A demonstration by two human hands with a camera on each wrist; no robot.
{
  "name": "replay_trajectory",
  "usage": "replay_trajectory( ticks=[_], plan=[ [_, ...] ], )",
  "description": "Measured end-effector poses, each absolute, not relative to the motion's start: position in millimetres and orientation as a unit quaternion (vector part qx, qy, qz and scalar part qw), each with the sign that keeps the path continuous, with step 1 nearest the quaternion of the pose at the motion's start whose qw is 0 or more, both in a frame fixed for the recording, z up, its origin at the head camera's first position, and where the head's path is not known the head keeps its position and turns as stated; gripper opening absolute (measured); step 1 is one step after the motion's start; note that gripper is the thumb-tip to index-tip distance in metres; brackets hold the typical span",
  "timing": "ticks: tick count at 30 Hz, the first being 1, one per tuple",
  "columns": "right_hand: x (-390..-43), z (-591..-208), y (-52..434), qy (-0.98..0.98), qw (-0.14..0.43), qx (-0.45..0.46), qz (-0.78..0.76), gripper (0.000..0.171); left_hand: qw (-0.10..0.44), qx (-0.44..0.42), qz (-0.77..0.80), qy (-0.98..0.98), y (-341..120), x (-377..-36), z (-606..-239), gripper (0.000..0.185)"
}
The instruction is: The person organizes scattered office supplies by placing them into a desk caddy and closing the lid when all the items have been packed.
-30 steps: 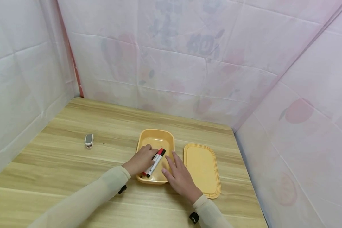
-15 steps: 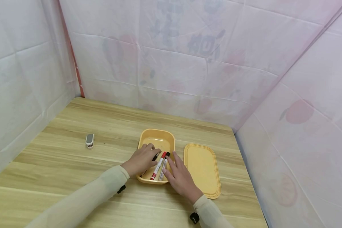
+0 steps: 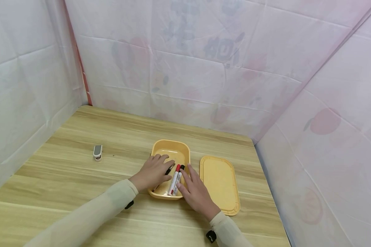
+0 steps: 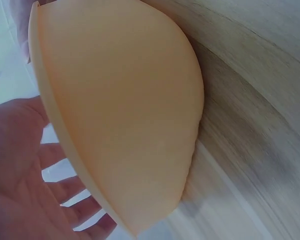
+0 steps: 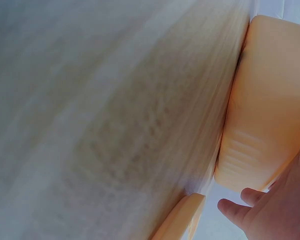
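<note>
A yellow plastic box [image 3: 170, 144] stands uncovered on the table, with markers and a dark pen inside. A red-capped marker [image 3: 174, 180] lies beside a black-capped marker [image 3: 182, 167] in its right half. My left hand [image 3: 153, 171] reaches over the left rim, fingers spread loosely above the black pen [image 3: 170, 168], partly covering it. In the left wrist view those fingers [image 4: 72, 187] extend past the box rim. My right hand [image 3: 196, 193] is at the right rim, fingers extended, its fingertips overlapping the black-capped marker's side of the box.
The yellow lid [image 3: 219, 185] lies flat to the right of the box, close to my right hand. A small grey and white stapler-like object [image 3: 97, 152] sits on the table [image 3: 123, 137] at the left. Printed cloth walls [image 3: 185, 68] enclose the table's back and sides.
Both markers have shifted right inside the box, away from my left hand, and now lie side by side. The black pen has come into view. My left fingers have spread; the right hand stays put.
</note>
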State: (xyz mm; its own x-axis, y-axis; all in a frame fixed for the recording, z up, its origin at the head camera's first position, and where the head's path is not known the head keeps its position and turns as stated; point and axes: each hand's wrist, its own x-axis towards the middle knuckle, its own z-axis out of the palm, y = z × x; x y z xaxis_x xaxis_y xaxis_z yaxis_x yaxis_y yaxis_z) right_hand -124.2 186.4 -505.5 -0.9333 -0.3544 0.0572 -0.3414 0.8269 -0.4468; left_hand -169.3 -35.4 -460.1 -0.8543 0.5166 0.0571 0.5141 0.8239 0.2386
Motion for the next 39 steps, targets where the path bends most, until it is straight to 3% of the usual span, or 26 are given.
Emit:
replay_trajectory(
  ticks=[17,33,39],
  plan=[
    [-124,-504,189,0.955,0.020,-0.177,-0.236,0.063,0.018,0.254,0.116,0.960,-55,-170,-456,0.077],
    [-126,-507,191,0.956,0.020,-0.177,-0.233,0.068,-0.016,0.225,0.138,0.965,-84,-176,-461,0.079],
    [-125,-507,192,0.956,0.017,-0.177,-0.233,0.068,-0.036,0.206,0.125,0.970,-104,-181,-463,0.072]
  ],
)
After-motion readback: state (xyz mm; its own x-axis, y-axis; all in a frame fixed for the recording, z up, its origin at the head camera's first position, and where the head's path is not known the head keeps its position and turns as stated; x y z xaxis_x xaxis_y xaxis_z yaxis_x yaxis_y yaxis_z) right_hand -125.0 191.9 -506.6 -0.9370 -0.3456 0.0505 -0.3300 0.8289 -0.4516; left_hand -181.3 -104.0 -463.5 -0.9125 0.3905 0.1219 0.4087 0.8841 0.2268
